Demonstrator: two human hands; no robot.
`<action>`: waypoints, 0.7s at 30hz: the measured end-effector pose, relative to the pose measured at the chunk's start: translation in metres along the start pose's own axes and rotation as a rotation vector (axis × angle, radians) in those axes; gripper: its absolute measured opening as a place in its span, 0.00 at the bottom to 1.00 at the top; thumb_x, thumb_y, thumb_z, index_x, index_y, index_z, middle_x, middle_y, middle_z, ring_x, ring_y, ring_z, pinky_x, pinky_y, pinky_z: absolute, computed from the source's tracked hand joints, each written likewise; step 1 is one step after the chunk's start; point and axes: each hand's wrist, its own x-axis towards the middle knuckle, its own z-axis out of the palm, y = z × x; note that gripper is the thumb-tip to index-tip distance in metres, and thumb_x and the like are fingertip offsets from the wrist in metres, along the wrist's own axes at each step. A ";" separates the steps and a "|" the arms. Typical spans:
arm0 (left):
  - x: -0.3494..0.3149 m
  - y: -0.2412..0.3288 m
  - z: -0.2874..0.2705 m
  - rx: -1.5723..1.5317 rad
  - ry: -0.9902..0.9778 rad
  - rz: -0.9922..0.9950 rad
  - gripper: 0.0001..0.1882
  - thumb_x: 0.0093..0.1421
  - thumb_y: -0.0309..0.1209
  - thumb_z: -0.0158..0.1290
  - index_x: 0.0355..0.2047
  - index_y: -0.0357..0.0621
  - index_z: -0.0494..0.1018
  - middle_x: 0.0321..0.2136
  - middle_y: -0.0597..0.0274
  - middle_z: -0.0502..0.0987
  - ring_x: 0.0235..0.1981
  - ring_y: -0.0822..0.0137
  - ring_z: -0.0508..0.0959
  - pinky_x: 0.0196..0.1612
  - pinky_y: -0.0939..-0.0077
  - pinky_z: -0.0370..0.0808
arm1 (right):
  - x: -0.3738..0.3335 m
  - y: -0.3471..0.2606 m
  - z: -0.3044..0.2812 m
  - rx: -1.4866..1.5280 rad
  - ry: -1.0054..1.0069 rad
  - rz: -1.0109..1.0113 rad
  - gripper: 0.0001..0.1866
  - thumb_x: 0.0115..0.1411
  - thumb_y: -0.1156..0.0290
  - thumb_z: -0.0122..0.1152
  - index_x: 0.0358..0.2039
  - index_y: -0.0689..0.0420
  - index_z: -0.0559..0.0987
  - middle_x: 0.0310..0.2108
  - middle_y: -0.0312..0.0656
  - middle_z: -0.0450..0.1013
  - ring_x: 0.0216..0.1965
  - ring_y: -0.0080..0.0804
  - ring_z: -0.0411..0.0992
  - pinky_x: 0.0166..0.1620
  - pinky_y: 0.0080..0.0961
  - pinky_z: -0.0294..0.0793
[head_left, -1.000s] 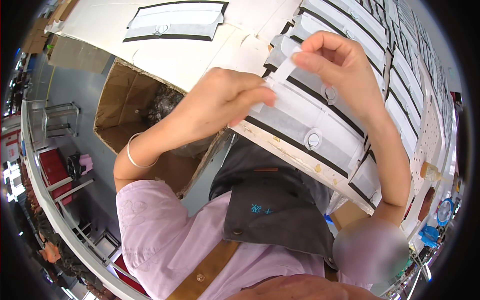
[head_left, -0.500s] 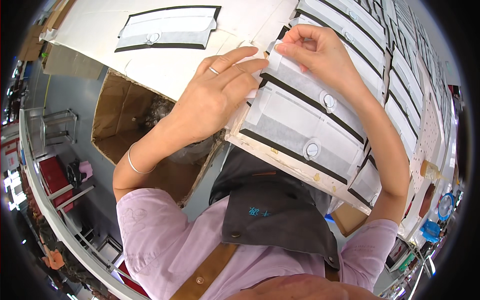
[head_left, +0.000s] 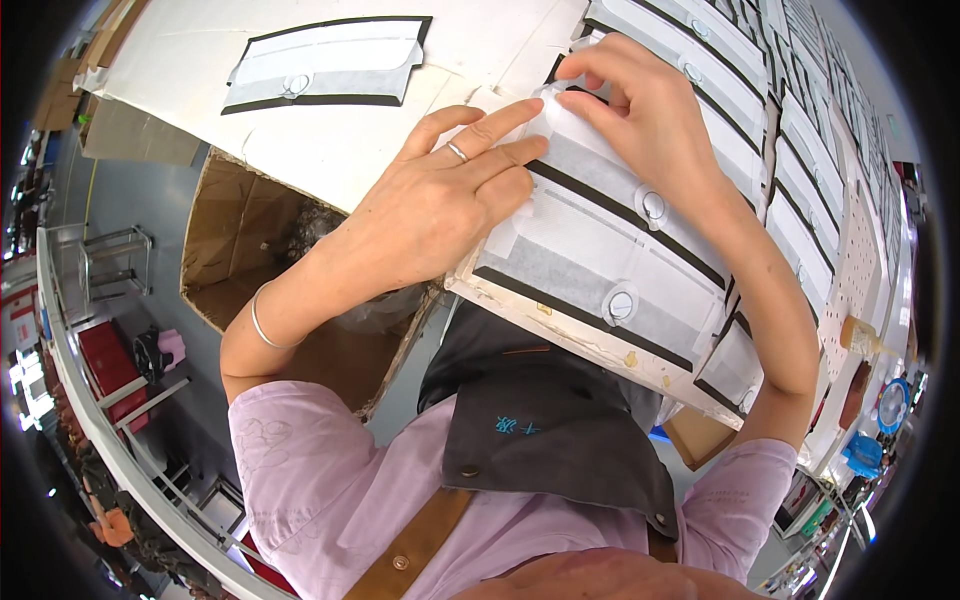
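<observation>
My left hand (head_left: 455, 190) lies palm down with its fingers stretched out, their tips at the left end of a pale panel (head_left: 595, 155) with a black strip and a round white disc. Its thumb is hidden. Over the top left corner of that panel curls my right hand (head_left: 645, 115), thumb and forefinger tips a little apart. A small whitish flap (head_left: 547, 93) shows beside these fingertips; whether they touch it I cannot tell. Nearer to me lies a similar panel (head_left: 570, 265) with its own disc (head_left: 620, 306).
More such panels (head_left: 715, 105) run in overlapping rows to the right. One lone panel (head_left: 325, 62) lies on the white tabletop (head_left: 300, 140) at the far left. Below the table's left edge stands an open cardboard box (head_left: 235, 225). Blue containers (head_left: 865, 455) are far right.
My left hand has shifted slightly right, fingers farther onto the panel's end. The thumb and forefinger of my right hand, pinched together before, have come apart.
</observation>
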 end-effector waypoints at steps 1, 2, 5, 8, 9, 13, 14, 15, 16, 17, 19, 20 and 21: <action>0.000 0.000 0.000 -0.001 0.002 -0.001 0.06 0.56 0.23 0.61 0.28 0.41 0.73 0.55 0.61 0.80 0.68 0.60 0.69 0.64 0.54 0.65 | -0.003 0.003 0.000 -0.022 0.016 -0.094 0.09 0.57 0.73 0.66 0.39 0.55 0.80 0.30 0.38 0.71 0.29 0.33 0.75 0.30 0.33 0.74; 0.000 0.000 0.001 -0.002 0.005 -0.001 0.06 0.55 0.23 0.61 0.28 0.41 0.73 0.56 0.61 0.80 0.68 0.59 0.69 0.64 0.54 0.65 | -0.006 0.003 -0.001 -0.116 -0.024 -0.144 0.09 0.56 0.74 0.65 0.39 0.55 0.80 0.32 0.37 0.71 0.30 0.33 0.76 0.30 0.32 0.74; -0.003 0.001 0.002 -0.011 -0.003 -0.019 0.05 0.57 0.23 0.60 0.29 0.41 0.73 0.55 0.62 0.81 0.68 0.59 0.68 0.65 0.54 0.64 | -0.014 -0.005 -0.003 -0.341 -0.106 -0.282 0.12 0.55 0.75 0.63 0.41 0.53 0.81 0.34 0.35 0.72 0.32 0.32 0.77 0.30 0.29 0.76; 0.003 0.000 -0.006 -0.050 0.030 -0.056 0.04 0.62 0.25 0.58 0.30 0.39 0.75 0.49 0.59 0.83 0.64 0.57 0.73 0.61 0.58 0.68 | -0.012 -0.012 -0.007 -0.415 -0.128 -0.323 0.14 0.54 0.75 0.62 0.42 0.52 0.82 0.35 0.35 0.72 0.32 0.32 0.77 0.31 0.28 0.77; 0.006 -0.001 -0.009 -0.065 0.051 -0.070 0.05 0.64 0.26 0.57 0.31 0.38 0.76 0.47 0.57 0.84 0.61 0.57 0.75 0.59 0.60 0.70 | -0.008 -0.011 -0.008 -0.398 -0.150 -0.301 0.13 0.55 0.75 0.62 0.43 0.52 0.82 0.34 0.35 0.73 0.32 0.32 0.77 0.31 0.29 0.77; 0.017 -0.012 -0.011 -0.315 0.169 -0.383 0.15 0.69 0.35 0.54 0.29 0.38 0.79 0.27 0.57 0.82 0.33 0.62 0.82 0.37 0.70 0.74 | 0.009 -0.009 -0.017 -0.100 0.012 -0.155 0.09 0.61 0.71 0.62 0.42 0.52 0.83 0.34 0.35 0.76 0.32 0.34 0.77 0.35 0.34 0.78; 0.024 -0.015 -0.012 -0.382 0.173 -0.435 0.17 0.69 0.39 0.55 0.28 0.39 0.80 0.22 0.59 0.81 0.25 0.63 0.79 0.29 0.70 0.72 | 0.016 -0.018 -0.033 0.136 -0.127 0.075 0.09 0.64 0.68 0.62 0.43 0.52 0.84 0.34 0.37 0.77 0.34 0.38 0.77 0.37 0.37 0.77; 0.033 -0.017 -0.012 -0.452 0.175 -0.481 0.19 0.68 0.42 0.56 0.27 0.41 0.81 0.17 0.61 0.79 0.17 0.64 0.77 0.22 0.70 0.71 | 0.020 -0.022 -0.041 0.320 -0.177 0.180 0.09 0.63 0.68 0.65 0.43 0.54 0.84 0.32 0.34 0.77 0.31 0.29 0.73 0.34 0.29 0.71; 0.042 -0.019 -0.011 -0.455 0.166 -0.496 0.19 0.68 0.43 0.56 0.27 0.42 0.83 0.13 0.64 0.77 0.14 0.68 0.76 0.22 0.72 0.70 | 0.023 -0.025 -0.047 0.505 -0.226 0.285 0.09 0.63 0.69 0.68 0.43 0.57 0.85 0.30 0.31 0.77 0.28 0.20 0.69 0.31 0.20 0.65; 0.050 -0.020 -0.009 -0.439 0.150 -0.473 0.19 0.67 0.44 0.56 0.27 0.43 0.83 0.13 0.64 0.77 0.14 0.68 0.75 0.22 0.72 0.70 | 0.025 -0.025 -0.049 0.582 -0.244 0.321 0.09 0.63 0.69 0.69 0.42 0.58 0.85 0.28 0.31 0.77 0.27 0.16 0.67 0.29 0.17 0.63; 0.063 -0.024 -0.007 -0.403 0.118 -0.430 0.18 0.67 0.44 0.56 0.27 0.44 0.83 0.14 0.64 0.77 0.14 0.67 0.75 0.22 0.71 0.70 | 0.029 -0.024 -0.051 0.742 -0.276 0.396 0.10 0.64 0.69 0.70 0.41 0.61 0.85 0.25 0.31 0.76 0.24 0.10 0.64 0.27 0.10 0.59; 0.068 -0.026 -0.006 -0.392 0.086 -0.396 0.16 0.70 0.36 0.54 0.30 0.39 0.83 0.14 0.69 0.77 0.19 0.80 0.72 0.22 0.78 0.64 | 0.035 -0.030 -0.052 0.809 -0.241 0.451 0.09 0.64 0.70 0.70 0.40 0.62 0.84 0.25 0.31 0.76 0.24 0.10 0.65 0.26 0.10 0.60; 0.073 -0.027 -0.007 -0.369 0.068 -0.384 0.15 0.70 0.36 0.55 0.32 0.39 0.83 0.15 0.68 0.77 0.19 0.79 0.73 0.22 0.79 0.65 | 0.037 -0.021 -0.051 0.821 -0.240 0.475 0.09 0.64 0.70 0.70 0.39 0.61 0.84 0.24 0.32 0.76 0.24 0.10 0.66 0.26 0.11 0.61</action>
